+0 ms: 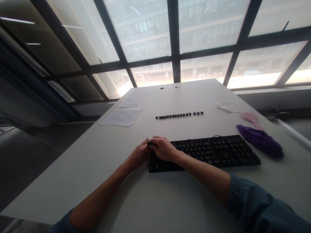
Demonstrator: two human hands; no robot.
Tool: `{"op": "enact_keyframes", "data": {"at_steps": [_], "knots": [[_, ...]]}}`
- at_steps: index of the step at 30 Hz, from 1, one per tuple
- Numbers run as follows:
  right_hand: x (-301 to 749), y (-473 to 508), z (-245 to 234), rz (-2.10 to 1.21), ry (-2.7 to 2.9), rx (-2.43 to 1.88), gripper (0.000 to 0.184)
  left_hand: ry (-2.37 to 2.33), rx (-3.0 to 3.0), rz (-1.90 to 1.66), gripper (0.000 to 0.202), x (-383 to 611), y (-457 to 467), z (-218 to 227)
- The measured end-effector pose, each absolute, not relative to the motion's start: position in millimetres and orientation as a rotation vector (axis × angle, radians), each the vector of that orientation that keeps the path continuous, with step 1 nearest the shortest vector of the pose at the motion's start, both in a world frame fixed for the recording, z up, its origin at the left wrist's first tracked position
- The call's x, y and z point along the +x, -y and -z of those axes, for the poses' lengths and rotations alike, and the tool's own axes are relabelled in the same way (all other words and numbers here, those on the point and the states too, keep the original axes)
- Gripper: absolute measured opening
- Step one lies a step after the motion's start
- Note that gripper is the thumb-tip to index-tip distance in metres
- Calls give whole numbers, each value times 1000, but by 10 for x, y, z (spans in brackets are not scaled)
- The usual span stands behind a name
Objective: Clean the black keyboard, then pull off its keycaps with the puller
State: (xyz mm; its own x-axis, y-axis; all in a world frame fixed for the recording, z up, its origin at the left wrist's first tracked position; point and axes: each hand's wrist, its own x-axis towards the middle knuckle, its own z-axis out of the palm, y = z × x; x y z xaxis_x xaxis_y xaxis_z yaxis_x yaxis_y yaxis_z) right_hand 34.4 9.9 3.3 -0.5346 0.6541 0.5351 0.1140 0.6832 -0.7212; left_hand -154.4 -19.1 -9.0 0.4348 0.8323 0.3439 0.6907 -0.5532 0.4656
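My left hand (140, 154) and my right hand (163, 148) meet over the upper left corner of a black keyboard (211, 152). Between their closed fingertips is a keycap puller (150, 143), with a black body and thin shiny wire prongs pointing up and left. The fingers cover most of it, and whether a keycap sits in the prongs is too small to tell. My right forearm crosses the keyboard's front edge. Beyond the keyboard, a row of several small black keycaps (179, 115) stretches from left to right, with a small gap near its right end.
On the white table (116, 145), printed sheets (120, 117) lie at the left. To the right are a purple cloth item (261, 142), a pink hairbrush (250, 118) and a crumpled whitish item (228, 107). Windows rise behind the far edge.
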Motion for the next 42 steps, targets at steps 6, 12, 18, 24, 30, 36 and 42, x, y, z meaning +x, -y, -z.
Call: {"op": "enact_keyframes", "data": {"at_steps": [6,12,18,24,30,36,42], "knots": [[364,-110,-31,-810,1989,-590,20,-1312,2421,-843,15,-1525,183,116],[366,-163,-14,-838,1863,-664,26,-1333,2455,-860,8,-1497,202,75],[352,-191,-21,-852,1793,-748,25,-1375,2472,-870,3,-1488,201,57],[334,-219,8,-906,1686,-839,23,-1472,2480,-1049,29,-1497,185,65],[324,-252,43,-969,1585,-910,24,-1329,2547,-1105,15,-1466,193,38],[309,-260,40,-1090,1542,-884,18,-1410,2285,-1332,14,-1442,93,-17],[285,-280,67,-1096,1528,-865,16,-1605,1911,-1319,25,-1580,-683,51]]}}
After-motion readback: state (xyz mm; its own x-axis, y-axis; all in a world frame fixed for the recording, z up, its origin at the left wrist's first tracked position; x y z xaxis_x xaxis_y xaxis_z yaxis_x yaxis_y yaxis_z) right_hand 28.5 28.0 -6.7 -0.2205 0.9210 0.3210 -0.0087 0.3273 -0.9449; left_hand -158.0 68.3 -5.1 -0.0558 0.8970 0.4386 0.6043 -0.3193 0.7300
